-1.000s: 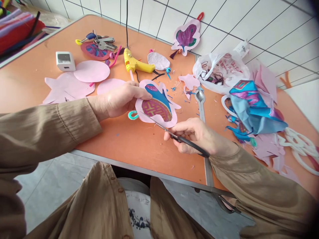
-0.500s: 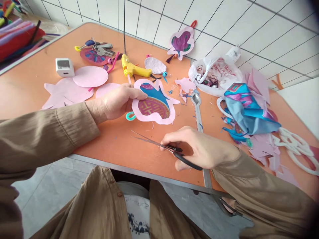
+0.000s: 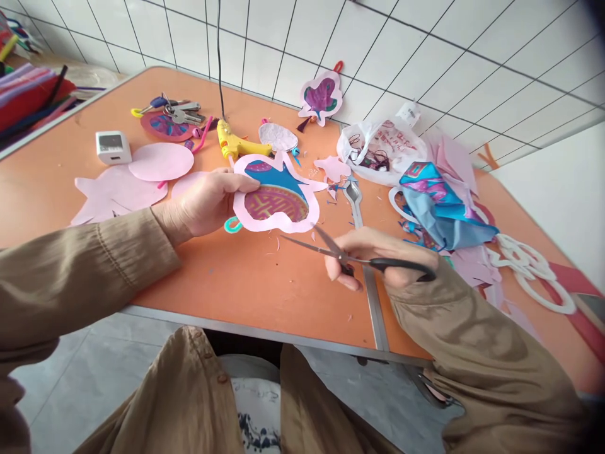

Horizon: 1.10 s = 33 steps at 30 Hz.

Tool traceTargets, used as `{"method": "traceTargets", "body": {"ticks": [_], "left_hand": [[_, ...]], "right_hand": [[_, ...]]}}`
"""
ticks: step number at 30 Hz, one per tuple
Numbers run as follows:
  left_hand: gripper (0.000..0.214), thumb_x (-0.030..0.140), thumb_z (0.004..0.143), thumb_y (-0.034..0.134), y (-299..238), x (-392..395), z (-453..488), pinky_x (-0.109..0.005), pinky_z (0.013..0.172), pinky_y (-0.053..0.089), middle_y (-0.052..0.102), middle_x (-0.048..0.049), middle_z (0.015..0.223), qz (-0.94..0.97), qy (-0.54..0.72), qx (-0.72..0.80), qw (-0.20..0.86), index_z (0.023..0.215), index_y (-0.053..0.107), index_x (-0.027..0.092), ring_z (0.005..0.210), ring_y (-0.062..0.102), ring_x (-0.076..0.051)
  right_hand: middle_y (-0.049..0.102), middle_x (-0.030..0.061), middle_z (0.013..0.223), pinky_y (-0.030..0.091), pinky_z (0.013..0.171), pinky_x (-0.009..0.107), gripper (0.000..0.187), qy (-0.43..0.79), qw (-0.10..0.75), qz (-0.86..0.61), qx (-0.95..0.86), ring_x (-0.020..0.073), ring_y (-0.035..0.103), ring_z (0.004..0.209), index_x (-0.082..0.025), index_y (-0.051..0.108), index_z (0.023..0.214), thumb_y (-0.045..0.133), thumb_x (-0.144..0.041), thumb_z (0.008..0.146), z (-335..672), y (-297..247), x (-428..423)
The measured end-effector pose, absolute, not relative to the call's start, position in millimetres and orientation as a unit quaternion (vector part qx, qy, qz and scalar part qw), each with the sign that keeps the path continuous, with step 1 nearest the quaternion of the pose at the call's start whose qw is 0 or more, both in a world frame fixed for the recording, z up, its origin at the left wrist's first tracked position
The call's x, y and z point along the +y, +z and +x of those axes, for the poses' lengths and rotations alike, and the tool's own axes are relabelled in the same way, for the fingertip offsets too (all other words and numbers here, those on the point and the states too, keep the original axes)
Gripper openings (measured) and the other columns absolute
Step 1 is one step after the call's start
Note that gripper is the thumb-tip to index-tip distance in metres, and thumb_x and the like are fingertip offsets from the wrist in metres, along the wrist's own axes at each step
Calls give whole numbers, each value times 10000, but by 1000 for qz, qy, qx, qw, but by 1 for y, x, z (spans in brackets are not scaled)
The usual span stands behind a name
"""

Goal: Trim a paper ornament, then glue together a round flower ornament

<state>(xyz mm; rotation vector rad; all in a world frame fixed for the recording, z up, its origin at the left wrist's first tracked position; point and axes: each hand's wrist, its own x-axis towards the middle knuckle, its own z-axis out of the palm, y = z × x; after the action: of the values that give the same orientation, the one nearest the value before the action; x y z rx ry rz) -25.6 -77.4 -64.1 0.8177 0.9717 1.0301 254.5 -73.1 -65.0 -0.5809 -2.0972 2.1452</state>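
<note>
My left hand [image 3: 207,200] pinches the left side of a pink-bordered cutout [image 3: 275,195] with a blue and gold patterned centre, held above the orange table [image 3: 265,284]. A teal loop [image 3: 232,225] shows under the cutout's lower left. In my right hand [image 3: 373,255] is a pair of black-handled scissors [image 3: 338,252]. Their blades are spread and point left, the upper tip close to the cutout's lower right edge. Small pink scraps lie on the table below.
Behind the cutout lies a yellow glue gun [image 3: 241,146] with its cord. Pink pieces [image 3: 161,161], a white cube-shaped charger [image 3: 112,147] and keys [image 3: 182,113] are at left. A white plastic bag [image 3: 378,148], blue fabric [image 3: 439,205] and white cord [image 3: 534,265] are at right.
The scissors have opened and risen to the right, nearer the cutout's lower edge. My left hand still holds the cutout. The whole view has shifted slightly.
</note>
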Motion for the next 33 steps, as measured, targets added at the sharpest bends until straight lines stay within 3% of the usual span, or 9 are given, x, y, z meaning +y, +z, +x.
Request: {"method": "traceTargets", "body": {"ticks": [5,10,15,19,25,33], "left_hand": [[133,151,772,609,-62,-77,-24,-285,692,630,736,-92,692,354,452,440,690,830,729,139,814,747,-256],[206,125,806,554,-61,-77,-24,-261,677,607,776,-105,850,345,446,434,703,915,725,92,840,740,-224],[262,86,815,517,-65,-75,-25,-274,692,595,765,-112,821,347,442,417,714,995,700,32,744,720,-196],[179,102,829,541,-67,-76,-26,-267,661,578,748,-102,716,363,427,409,720,870,708,52,644,677,-173],[165,178,757,633,-74,-73,-29,-327,711,610,755,-92,755,410,424,409,697,867,728,100,721,727,-232],[221,251,768,662,-78,-70,-31,-373,735,629,747,-98,741,432,419,427,674,915,736,104,811,751,-294]], "right_hand": [[614,-15,655,396,584,243,530,723,51,-125,-677,95,568,547,-160,685,962,740,-637,738,256,-61,-64],[593,-8,636,388,570,250,604,703,43,-148,-694,97,544,534,-137,679,924,703,-711,734,258,-62,-67],[566,-4,642,366,490,213,676,694,36,-214,-687,80,504,526,-104,650,927,745,-726,677,253,-69,-73],[513,-32,618,351,471,196,649,691,33,-255,-675,66,457,523,-105,637,959,770,-678,684,244,-70,-77],[489,-44,604,363,465,188,638,692,31,-268,-669,69,457,533,-105,620,965,764,-668,700,238,-67,-79],[576,-8,651,359,427,174,646,688,33,-254,-679,66,486,521,-106,634,981,745,-684,714,240,-75,-75]]}}
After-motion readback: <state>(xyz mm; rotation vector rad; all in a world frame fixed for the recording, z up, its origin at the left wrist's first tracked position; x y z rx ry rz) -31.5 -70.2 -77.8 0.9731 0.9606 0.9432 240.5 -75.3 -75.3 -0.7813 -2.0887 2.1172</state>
